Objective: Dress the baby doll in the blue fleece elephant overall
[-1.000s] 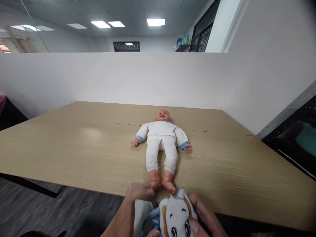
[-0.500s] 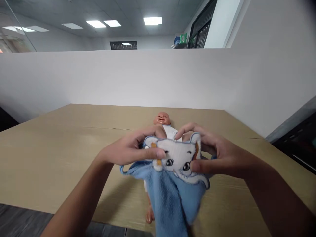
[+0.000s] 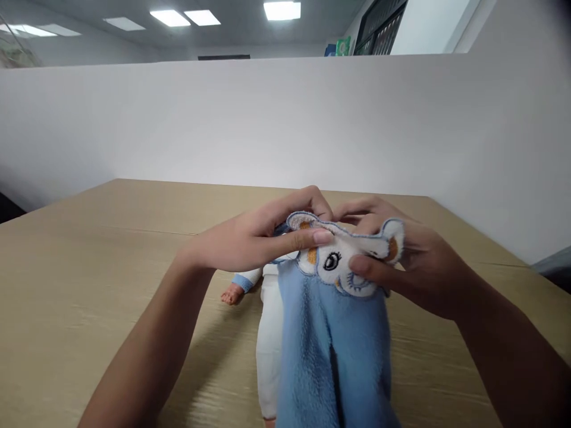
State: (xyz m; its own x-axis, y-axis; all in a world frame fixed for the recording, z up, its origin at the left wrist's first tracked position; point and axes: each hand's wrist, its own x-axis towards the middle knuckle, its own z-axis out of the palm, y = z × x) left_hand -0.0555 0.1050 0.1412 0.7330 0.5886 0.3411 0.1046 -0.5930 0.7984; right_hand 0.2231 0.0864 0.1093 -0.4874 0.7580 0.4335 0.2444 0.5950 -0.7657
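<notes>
Both hands hold up a blue plush cloth (image 3: pixel 339 345) by its top edge, where a white animal-face patch (image 3: pixel 343 261) with embroidered eyes and ears is sewn on. My left hand (image 3: pixel 263 235) pinches the patch near its left ear, thumb in front and fingers behind. My right hand (image 3: pixel 414 261) grips it below the right ear in the same way. The cloth hangs down in folds. Behind it lies a baby doll (image 3: pixel 270 333) in white clothes, one arm with a blue cuff showing at the left. Its head is hidden behind my hands and the cloth.
The doll rests on a broad tan table (image 3: pixel 111 249). A white partition wall (image 3: pixel 250 125) rises along the table's far edge. Beyond it, a green package (image 3: pixel 343 46) and ceiling lights (image 3: pixel 282 10) are visible.
My hands and the cloth have moved up and slightly right in view, covering the doll's head. The cloth hangs straighter, and the doll's cuffed arm now shows. The camera has tilted downward.
</notes>
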